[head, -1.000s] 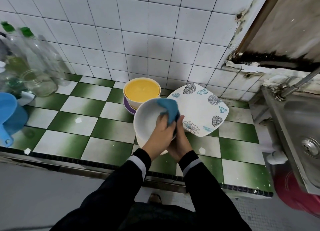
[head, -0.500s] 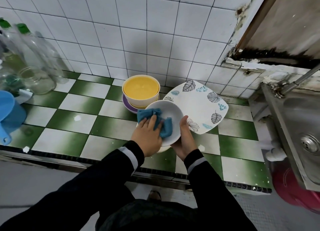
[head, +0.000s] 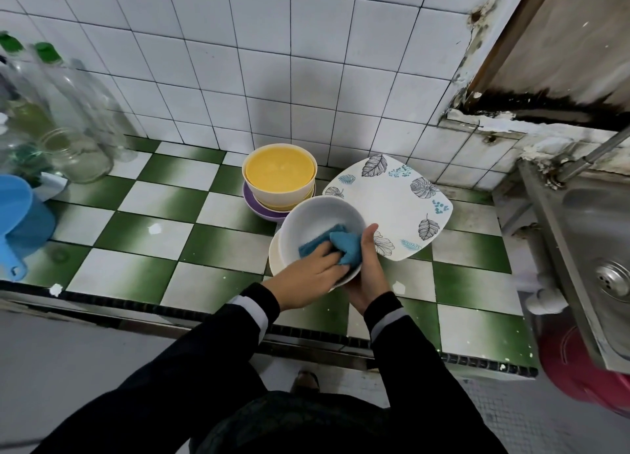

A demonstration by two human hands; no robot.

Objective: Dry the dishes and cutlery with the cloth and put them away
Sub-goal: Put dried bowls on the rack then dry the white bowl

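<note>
The white bowl (head: 320, 225) is being held tilted, its opening facing up and toward the person, above the front part of the counter (head: 143, 235). The blue cloth (head: 335, 247) is lying bunched inside the bowl, against its near right wall and reaching up to the rim.

The left hand (head: 306, 278) is reaching in over the near rim and grasping the cloth, pressing it against the inner wall; the fingertips are hidden in the folds. The right hand (head: 366, 273) is gripping the bowl from the right side and underneath, with the thumb lying along the rim just beside the cloth. Both wrists are showing dark sleeves with a pale band.

A cream dish (head: 274, 259) is showing directly under the bowl on its left side; whether the two are touching cannot be told. Just behind the bowl, a yellow-lined bowl (head: 279, 174) is sitting stacked on a purple bowl (head: 259, 208) near the tiled wall. A square leaf-patterned plate (head: 388, 204) is lying on the counter just right of the bowl, partly covered by it and by the right thumb.

Well apart to the left, clear bottles (head: 51, 88), a glass jar (head: 76, 157) and a blue jug (head: 20, 215) are standing. A steel sink (head: 596, 235) is adjoining the counter on the right, with a red tub (head: 586, 375) below it.
</note>
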